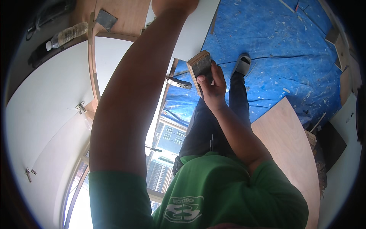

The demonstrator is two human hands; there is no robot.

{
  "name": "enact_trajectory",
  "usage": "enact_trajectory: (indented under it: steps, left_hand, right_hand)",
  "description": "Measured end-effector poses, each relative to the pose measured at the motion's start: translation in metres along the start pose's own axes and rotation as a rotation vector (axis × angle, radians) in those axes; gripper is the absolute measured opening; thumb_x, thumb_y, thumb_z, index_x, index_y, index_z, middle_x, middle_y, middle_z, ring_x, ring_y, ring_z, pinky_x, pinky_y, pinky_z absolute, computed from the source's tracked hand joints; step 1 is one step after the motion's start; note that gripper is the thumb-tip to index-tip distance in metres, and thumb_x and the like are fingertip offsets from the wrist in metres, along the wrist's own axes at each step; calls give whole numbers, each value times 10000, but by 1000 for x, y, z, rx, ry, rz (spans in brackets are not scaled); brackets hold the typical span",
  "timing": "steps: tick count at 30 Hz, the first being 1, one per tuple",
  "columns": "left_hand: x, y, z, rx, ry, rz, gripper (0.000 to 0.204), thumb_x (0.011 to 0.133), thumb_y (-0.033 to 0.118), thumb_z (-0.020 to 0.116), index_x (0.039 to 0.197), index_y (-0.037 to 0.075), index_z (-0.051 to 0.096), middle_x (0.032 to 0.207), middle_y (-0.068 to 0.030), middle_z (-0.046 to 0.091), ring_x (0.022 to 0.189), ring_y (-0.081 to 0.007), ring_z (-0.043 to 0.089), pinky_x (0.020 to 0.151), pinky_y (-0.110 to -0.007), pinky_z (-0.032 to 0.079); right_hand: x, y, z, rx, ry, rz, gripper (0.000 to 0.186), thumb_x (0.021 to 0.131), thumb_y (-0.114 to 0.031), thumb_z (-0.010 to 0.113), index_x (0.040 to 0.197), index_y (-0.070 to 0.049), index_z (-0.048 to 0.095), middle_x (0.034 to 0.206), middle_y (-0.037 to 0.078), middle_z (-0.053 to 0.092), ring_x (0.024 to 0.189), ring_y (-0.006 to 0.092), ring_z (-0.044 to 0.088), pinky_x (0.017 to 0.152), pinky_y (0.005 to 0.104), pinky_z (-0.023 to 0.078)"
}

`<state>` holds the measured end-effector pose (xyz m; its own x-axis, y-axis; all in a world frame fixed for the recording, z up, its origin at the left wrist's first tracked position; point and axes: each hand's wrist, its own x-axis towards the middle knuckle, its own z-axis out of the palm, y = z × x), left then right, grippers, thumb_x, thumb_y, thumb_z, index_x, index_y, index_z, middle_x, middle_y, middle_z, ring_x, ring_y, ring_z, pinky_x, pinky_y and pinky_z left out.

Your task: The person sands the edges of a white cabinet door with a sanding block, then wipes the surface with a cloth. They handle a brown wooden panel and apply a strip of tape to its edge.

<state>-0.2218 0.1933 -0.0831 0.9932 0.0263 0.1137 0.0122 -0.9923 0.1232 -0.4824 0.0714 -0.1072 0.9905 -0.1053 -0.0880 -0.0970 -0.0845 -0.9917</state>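
My right hand (214, 91) is closed around a small plywood block (201, 70) with a dark grey face and layered light-brown edges. The thumb presses on the face and the fingers wrap the far side. My left arm reaches up across a white panel (196, 32), and my left hand (173, 5) is at the top of the view, where the frame cuts off its fingers. What that hand touches is hidden. A metal cabinet hinge (179, 83) sticks out from the white panel's edge, left of the block.
Blue sheeting (274, 45) covers the floor. White cabinet doors (49, 87) with hinges stand at the left. A plastic bottle (68, 35) and a dark grey square sheet (106, 20) lie at the upper left. A plywood board (284, 141) leans at the right.
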Motion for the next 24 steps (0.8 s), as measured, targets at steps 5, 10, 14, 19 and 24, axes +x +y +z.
enact_trajectory:
  steps: [5, 10, 14, 19, 24]
  left_hand:
    - [3, 5, -8, -23, -34, -14, 515, 1109, 346, 314, 1573, 168, 448, 1681, -66, 366, 1579, -283, 261, 1289, -561, 143]
    - [1, 3, -2, 9, -6, 2, 507, 1107, 340, 327, 1567, 173, 457, 1672, -63, 382, 1572, -280, 277, 1283, -571, 152]
    - [1, 1, -5, 17, -4, -3, 497, 1103, 335, 351, 1555, 172, 475, 1660, -66, 402, 1563, -280, 295, 1277, -573, 168]
    - [4, 2, -2, 13, 3, 10, 493, 1101, 342, 364, 1549, 174, 485, 1654, -68, 412, 1558, -286, 306, 1272, -574, 179]
    - [3, -1, -4, 21, 16, 17, 498, 1104, 348, 360, 1556, 176, 478, 1658, -70, 406, 1556, -302, 307, 1271, -577, 177]
  right_hand:
    - [117, -8, 3, 324, 63, 20, 554, 1025, -387, 684, 1429, -22, 584, 1034, 79, 649, 909, 144, 608, 811, 297, 502]
    - [13, -1, 2, 84, 15, 26, 578, 1004, -378, 709, 1441, -26, 574, 1070, 94, 671, 988, 197, 643, 877, 366, 509]
    - [68, -9, 0, 91, 38, 3, 585, 994, -374, 718, 1428, -9, 575, 1098, 128, 650, 983, 216, 620, 885, 360, 487]
    - [123, -8, -7, 50, 68, -46, 566, 968, -368, 733, 1402, -29, 600, 987, 124, 643, 858, 216, 628, 781, 356, 519]
    - [4, -16, -16, -47, -64, 32, 619, 909, -287, 820, 1416, -19, 587, 1010, 148, 647, 911, 234, 658, 798, 354, 536]
